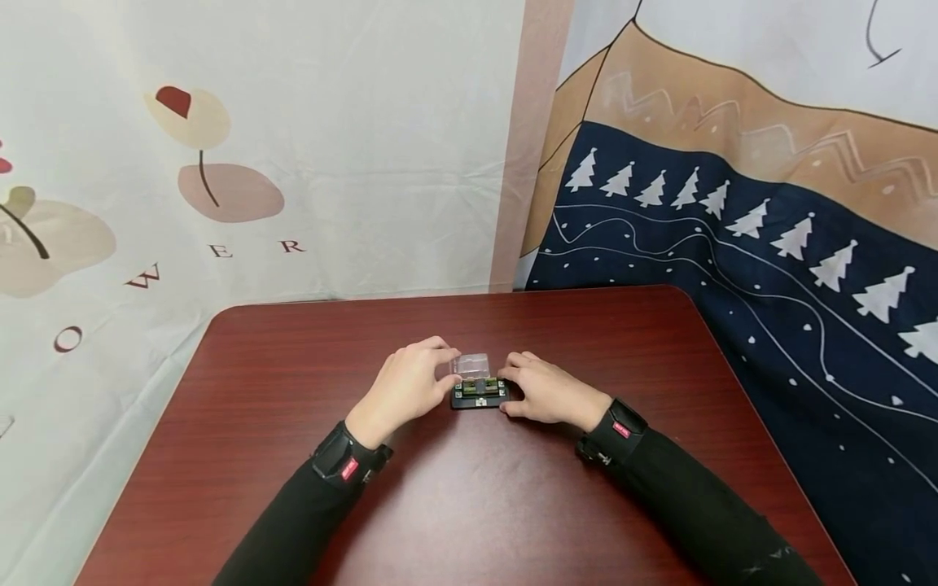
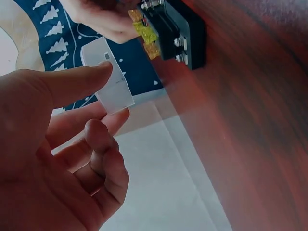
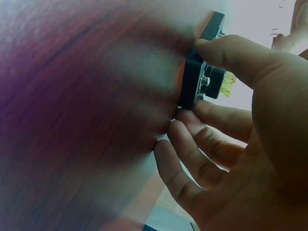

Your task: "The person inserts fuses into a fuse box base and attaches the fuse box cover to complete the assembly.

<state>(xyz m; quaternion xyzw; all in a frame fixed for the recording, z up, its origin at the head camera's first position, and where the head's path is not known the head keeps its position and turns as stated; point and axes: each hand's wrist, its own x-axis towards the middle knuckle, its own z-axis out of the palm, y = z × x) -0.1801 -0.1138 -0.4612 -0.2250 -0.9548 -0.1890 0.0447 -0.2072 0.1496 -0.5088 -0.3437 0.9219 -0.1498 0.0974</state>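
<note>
A small black fuse block (image 1: 479, 402) sits on the table between the two hands. Yellow and orange blade fuses (image 2: 146, 32) stand up from it, and metal screws (image 2: 180, 42) show along its base. My left hand (image 1: 410, 381) pinches a clear plastic cover (image 2: 119, 94) between thumb and fingers; in the head view this cover appears just behind the block, apart from it in the left wrist view. With thumb at the front edge and fingers at the side, my right hand (image 1: 550, 391) grips the right end of the block. Its other fingertips (image 3: 166, 147) rest close to the tabletop.
The reddish-brown table (image 1: 447, 513) has rounded far corners. Behind it hang a pale printed cloth (image 1: 381, 163) and a navy cloth with white trees (image 1: 659, 244), which also drops along the right side. Black sleeves and wrist straps (image 1: 619, 427) cover both forearms.
</note>
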